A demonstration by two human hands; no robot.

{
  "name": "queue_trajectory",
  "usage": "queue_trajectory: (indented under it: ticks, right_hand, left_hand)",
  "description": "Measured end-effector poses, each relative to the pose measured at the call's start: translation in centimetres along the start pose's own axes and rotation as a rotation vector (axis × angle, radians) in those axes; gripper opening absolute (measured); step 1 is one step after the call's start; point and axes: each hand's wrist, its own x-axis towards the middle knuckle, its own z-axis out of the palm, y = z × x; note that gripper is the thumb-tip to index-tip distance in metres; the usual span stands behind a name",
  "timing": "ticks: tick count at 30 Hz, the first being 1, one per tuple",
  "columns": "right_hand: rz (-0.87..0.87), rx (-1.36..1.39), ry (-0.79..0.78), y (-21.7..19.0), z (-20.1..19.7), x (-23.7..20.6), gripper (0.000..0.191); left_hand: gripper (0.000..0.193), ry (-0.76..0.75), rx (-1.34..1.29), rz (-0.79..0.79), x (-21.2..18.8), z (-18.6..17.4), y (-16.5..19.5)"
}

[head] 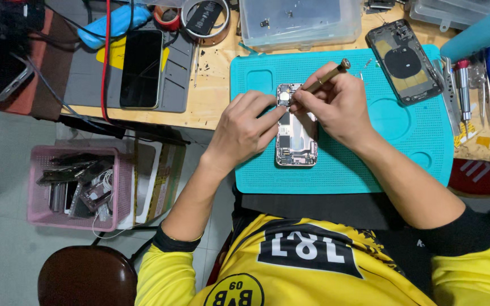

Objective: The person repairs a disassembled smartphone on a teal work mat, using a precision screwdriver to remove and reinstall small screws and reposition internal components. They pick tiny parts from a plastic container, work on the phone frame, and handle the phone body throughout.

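Teal mat (370,164) carries an opened phone (296,141) at its middle, long axis running toward the person. Both hands hide its upper half. The left hand (245,127) pinches its edge; the right hand (336,105) grips a brass screwdriver (327,76), its tip hidden, handle slanting away up-right.

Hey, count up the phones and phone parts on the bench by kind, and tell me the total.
Opened phone body under the hands: 1
Separate back housing with round coil: 1
Dark phone lying screen up on the grey mat: 1
Total: 3
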Motion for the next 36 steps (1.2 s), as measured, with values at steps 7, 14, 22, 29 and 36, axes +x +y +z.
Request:
queue_trajectory:
  ticks: [7,14,22,29,36]
  right_hand:
    - [0.009,0.121,-0.009,-0.3,0.07,0.02,0.011]
    - [0.002,0.118,-0.006,-0.51,0.19,-0.06,0.012]
    - [-0.033,0.072,0.0,-0.66,0.22,-0.13,0.011]
    - [-0.018,0.123,0.008,-0.6,0.23,-0.11,0.012]
    - [-0.021,0.083,0.009,-0.72,0.25,-0.11,0.012]
  left_hand:
    - [0.029,-0.008,0.01,0.006,0.09,-0.08,0.0]
    - [0.029,-0.019,0.036,0.008,0.21,0.03,-0.06]
    - [0.027,-0.005,0.039,-0.009,0.26,0.33,-0.07]
    - [0.027,-0.002,0.038,-0.011,0.11,0.33,-0.11]
    - [0.027,0.004,0.027,-0.013,0.07,0.17,-0.01]
